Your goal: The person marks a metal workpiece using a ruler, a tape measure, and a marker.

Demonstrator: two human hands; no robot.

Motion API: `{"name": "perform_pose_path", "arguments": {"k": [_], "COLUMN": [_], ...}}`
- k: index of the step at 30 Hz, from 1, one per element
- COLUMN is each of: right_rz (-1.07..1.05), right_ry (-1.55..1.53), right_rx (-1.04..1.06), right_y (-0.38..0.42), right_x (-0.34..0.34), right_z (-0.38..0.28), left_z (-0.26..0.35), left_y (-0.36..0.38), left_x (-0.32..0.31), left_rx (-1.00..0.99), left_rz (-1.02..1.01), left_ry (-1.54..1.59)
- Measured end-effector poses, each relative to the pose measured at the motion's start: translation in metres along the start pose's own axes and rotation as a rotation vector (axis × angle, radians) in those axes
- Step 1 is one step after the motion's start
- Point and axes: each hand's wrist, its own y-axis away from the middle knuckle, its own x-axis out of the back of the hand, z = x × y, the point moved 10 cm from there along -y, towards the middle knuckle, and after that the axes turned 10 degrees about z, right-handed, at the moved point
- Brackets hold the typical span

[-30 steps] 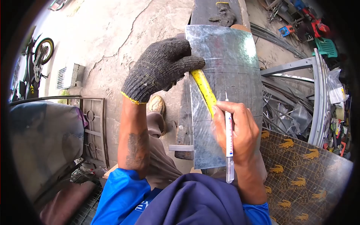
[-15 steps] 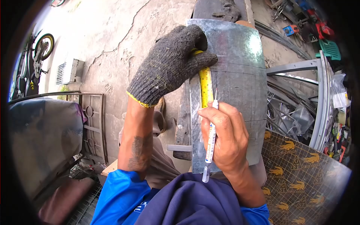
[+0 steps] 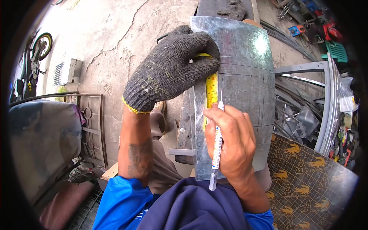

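Here the left hand [image 3: 168, 73], in a dark knit glove, presses flat on a yellow tape measure [image 3: 211, 90]. The tape lies along a shiny metal sheet [image 3: 245, 73], which rests under both hands and across the person's lap. The right hand [image 3: 230, 142] is bare and closed around a thin white pen [image 3: 217, 147]. The pen tip sits just beside the tape, right in front of the right hand's fingers, touching the sheet or very close to it. Faint drawn lines already cross the sheet past the pen tip. This looks like the marking step: the tape is set and the pen is at the spot. The next move probably needs the gloved hand to keep the tape from sliding while the pen makes a small neat mark.
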Motion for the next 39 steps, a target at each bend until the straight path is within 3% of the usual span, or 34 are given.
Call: {"name": "perform_pose_path", "arguments": {"k": [5, 12, 17, 26, 33, 39], "right_rz": [0.002, -0.037, -0.061, -0.077, -0.063, -0.086], "right_ry": [0.005, 0.001, 0.001, -0.013, -0.006, -0.01], "right_rx": [0.01, -0.002, -0.024, -0.035, -0.046, -0.065], "right_y": [0.0018, -0.0031, -0.0023, -0.0031, -0.0037, -0.0042], "right_x": [-0.0011, -0.0004, -0.0021, -0.0002, -0.0007, -0.0024], "right_z": [0.0012, -0.0019, -0.0009, 0.0012, 0.0032, 0.0036], "left_z": [-0.0041, -0.0053, -0.0047, -0.0083, -0.0035, -0.0095], "left_y": [-0.0029, -0.0046, -0.0049, -0.0051, -0.0068, -0.006], "left_x": [0.0013, 0.001, 0.0008, 0.001, 0.0031, -0.0004], "left_rx": [0.096, 0.032, 0.142, 0.057, 0.137, 0.176], "left_rz": [-0.001, 0.02, 0.003, -0.015, -0.009, -0.105], "left_ry": [0.02, 0.008, 0.169, 0.06, 0.147, 0.114]}}
